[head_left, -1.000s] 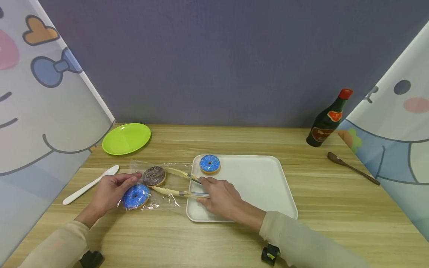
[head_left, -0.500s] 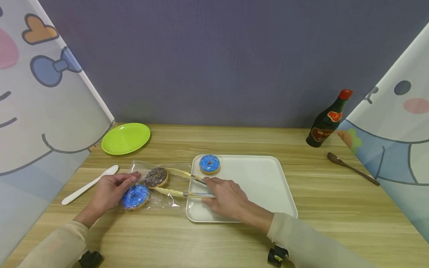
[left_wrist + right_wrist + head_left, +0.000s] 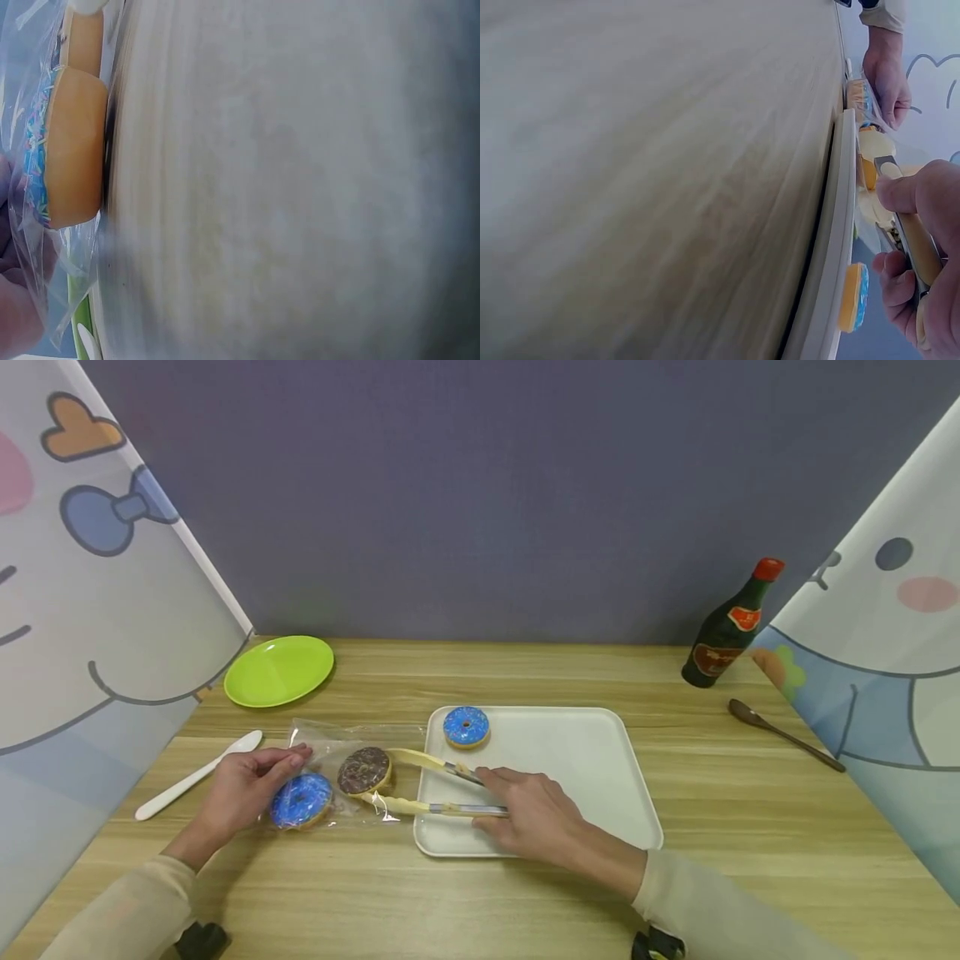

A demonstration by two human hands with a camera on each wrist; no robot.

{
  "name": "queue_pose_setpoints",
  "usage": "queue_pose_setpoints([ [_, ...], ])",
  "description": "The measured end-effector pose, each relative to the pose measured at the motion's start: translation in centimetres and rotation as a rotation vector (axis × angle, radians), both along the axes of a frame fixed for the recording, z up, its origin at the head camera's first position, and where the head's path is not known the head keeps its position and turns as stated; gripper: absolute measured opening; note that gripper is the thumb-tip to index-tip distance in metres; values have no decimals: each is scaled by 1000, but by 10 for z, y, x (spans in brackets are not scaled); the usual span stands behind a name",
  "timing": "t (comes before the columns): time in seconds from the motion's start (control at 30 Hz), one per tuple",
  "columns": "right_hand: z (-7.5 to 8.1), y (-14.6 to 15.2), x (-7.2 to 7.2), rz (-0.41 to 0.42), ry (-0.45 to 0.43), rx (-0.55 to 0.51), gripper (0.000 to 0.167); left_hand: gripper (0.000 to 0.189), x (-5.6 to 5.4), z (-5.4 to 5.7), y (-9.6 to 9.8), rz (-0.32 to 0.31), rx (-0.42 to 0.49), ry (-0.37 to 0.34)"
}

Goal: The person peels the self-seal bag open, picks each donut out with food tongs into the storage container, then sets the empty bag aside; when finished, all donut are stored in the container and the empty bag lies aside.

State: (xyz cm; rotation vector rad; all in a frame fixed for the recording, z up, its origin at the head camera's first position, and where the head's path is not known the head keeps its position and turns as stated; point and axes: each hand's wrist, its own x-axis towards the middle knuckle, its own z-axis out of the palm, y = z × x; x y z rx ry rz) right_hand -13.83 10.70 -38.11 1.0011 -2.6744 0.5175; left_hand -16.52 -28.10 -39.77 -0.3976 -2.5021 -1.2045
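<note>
My left hand [image 3: 243, 789] pinches the upper left edge of a clear plastic bag [image 3: 315, 735]. Inside the bag lies a blue sprinkled donut [image 3: 302, 800], seen side-on through the plastic in the left wrist view. My right hand [image 3: 536, 818] grips a pair of tongs [image 3: 416, 759] with cream tips and metal arms. Those tips sit on both sides of a chocolate donut [image 3: 363, 770], which is still within the bag, to the right of the blue one. Another blue donut [image 3: 466, 727] rests at the back left corner of a white tray [image 3: 577, 768].
A green plate [image 3: 280, 671] lies at the back left, with a white spoon [image 3: 198, 775] in front of it. At the right stand a dark bottle [image 3: 723, 631] with a red cap and, nearer, a wooden spoon [image 3: 783, 733]. Printed panels and a grey wall enclose the table.
My right hand has drawn the tongs to the right, and the chocolate donut has slid right and slightly nearer, apart from the bagged blue donut. My left hand stays on the bag.
</note>
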Motion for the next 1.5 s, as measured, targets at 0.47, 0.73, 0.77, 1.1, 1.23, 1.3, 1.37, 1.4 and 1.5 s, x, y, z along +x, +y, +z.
queue_pose_setpoints([
  [0.47,-3,41,14,-15,33,-83,59,13,0,0,1,-3,5,-1],
  [0.73,-1,58,22,-32,48,-97,58,9,0,-1,1,-19,55,34],
  [0.77,-1,60,23,-32,53,-101,58,8,0,-1,2,-16,56,36],
  [1.1,-2,73,30,-26,93,-163,60,10,1,0,3,18,23,34],
  [1.23,-1,77,31,-16,80,-166,62,9,1,0,3,19,21,47],
  [1.3,0,78,31,-15,76,-158,63,9,1,1,3,18,24,51],
  [1.37,0,79,31,-15,71,-154,63,9,1,1,3,23,21,52],
  [1.4,1,79,31,-15,69,-152,63,9,1,1,3,26,20,51],
  [1.5,1,80,31,-19,62,-140,63,9,1,0,3,34,9,49],
])
